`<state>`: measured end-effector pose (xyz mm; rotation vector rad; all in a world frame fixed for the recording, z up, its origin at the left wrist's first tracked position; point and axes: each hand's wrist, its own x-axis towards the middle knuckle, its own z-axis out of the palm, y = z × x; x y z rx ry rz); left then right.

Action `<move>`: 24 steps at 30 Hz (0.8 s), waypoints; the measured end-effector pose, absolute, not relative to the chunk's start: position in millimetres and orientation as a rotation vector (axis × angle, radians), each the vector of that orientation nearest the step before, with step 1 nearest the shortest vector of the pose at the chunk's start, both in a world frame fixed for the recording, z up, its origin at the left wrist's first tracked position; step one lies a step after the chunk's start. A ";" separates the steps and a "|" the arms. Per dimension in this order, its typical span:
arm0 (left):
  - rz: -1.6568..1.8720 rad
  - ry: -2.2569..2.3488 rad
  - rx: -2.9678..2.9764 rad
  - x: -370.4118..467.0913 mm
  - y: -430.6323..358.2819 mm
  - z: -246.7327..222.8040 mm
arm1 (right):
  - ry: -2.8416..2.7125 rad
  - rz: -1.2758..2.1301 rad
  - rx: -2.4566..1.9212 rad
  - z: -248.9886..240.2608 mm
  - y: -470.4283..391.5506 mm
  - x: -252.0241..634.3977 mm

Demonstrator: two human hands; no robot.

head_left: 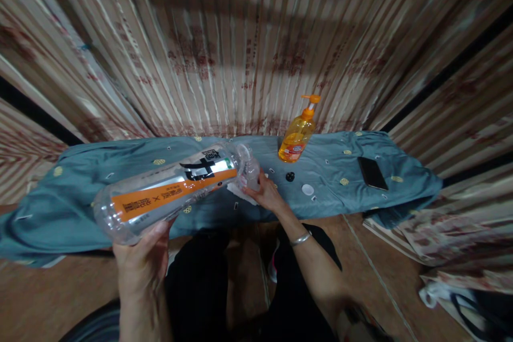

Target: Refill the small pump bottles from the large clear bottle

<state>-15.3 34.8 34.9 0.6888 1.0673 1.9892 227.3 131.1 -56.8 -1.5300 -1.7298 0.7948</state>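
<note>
Slanting across the left and centre of the frame, a large clear bottle (168,192) with an orange and silver label is pointing its neck toward the middle, its base lying lower at the left. The left hand (146,243) is supporting it from beneath near the base, probably because that end needs propping at such an angle. The right hand (264,192) is holding a small clear container (251,169) at the neck end, seemingly to keep the two together; whether they are touching is too blurred to tell.

The left hand's grip is opening wide, since the body it is bearing is broad; its far fingers are hiding behind the bottle. The right hand's fingers are closing narrowly around the container's near side, the thumb and fingertips being partly hard to make out.

Beneath that hand, a white paper (245,193) is lying on the teal cloth (336,165). Right of centre, an orange pump bottle (297,139) is standing upright, well apart from the hands. A small black cap (290,176) and a white disc (308,189) are lying in front of it, and a dark phone (372,173) is resting flat farther right.
</note>
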 end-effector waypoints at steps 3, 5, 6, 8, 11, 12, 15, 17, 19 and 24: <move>1.995 1.066 0.699 -14.5 35.0 36.0 | -1.736 0.776 -1.542 -55.6 130.8 227.0; 2.000 1.065 0.710 -14.0 35.2 36.4 | -1.743 0.781 -1.550 -55.2 130.7 226.9; 2.000 1.067 0.712 -13.8 35.1 36.5 | -1.744 0.786 -1.553 -55.1 130.8 226.9; 1.996 1.074 0.713 -14.0 34.9 36.1 | -1.741 0.793 -1.548 -55.7 131.0 227.0; 1.987 1.083 0.723 -14.6 34.4 35.3 | -1.729 0.790 -1.519 -57.6 131.6 227.6; 1.985 1.085 0.731 -14.8 34.2 35.1 | -1.726 0.793 -1.508 -58.3 131.9 227.9; 1.984 1.090 0.757 -15.1 33.9 35.3 | -1.721 0.812 -1.472 -59.6 132.7 228.7; 1.981 1.089 0.767 -15.2 33.6 35.6 | -1.716 0.820 -1.463 -59.6 132.9 229.0; 1.971 1.097 0.774 -15.3 33.1 35.6 | -1.715 0.827 -1.474 -59.0 132.8 229.2; 1.959 1.143 0.749 -16.1 31.9 35.5 | -1.718 0.823 -1.502 -57.5 132.4 229.6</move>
